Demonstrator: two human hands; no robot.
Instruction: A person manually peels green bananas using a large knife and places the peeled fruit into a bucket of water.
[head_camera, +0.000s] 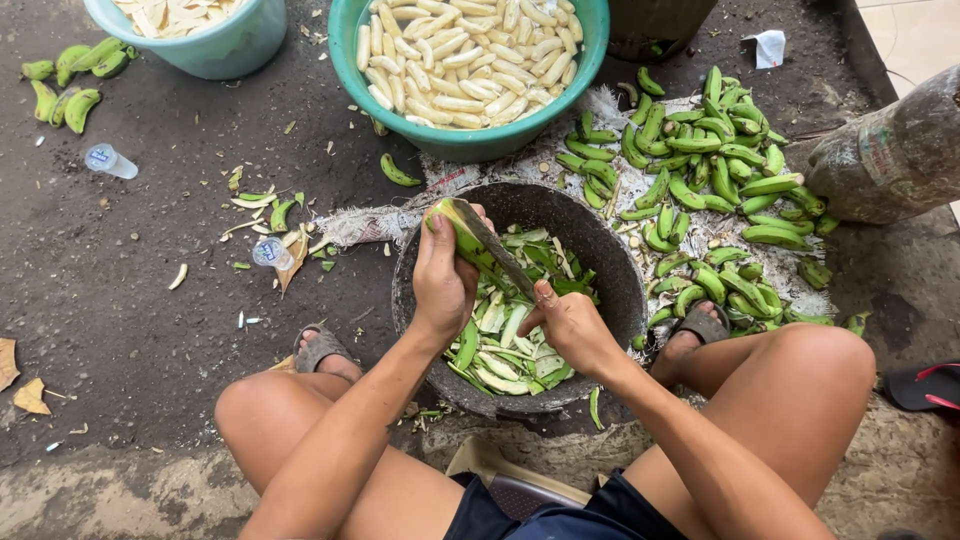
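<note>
My left hand (440, 280) grips a green banana (462, 232) over a dark round basin (610, 262) filled with green peels. My right hand (572, 325) holds a knife (497, 248) whose blade lies along the banana's side. A heap of unpeeled green bananas (715, 200) lies on a woven sack to the right of the basin. Just beyond it stands a teal bowl (470, 140) full of pale peeled bananas.
A second light-blue bowl (215, 50) of peeled pieces stands at the top left, with a few green bananas (70, 85) beside it. Small plastic cups (108, 160) and peel scraps litter the dark ground. A large wrapped bundle (890, 150) sits at the right. My knees flank the basin.
</note>
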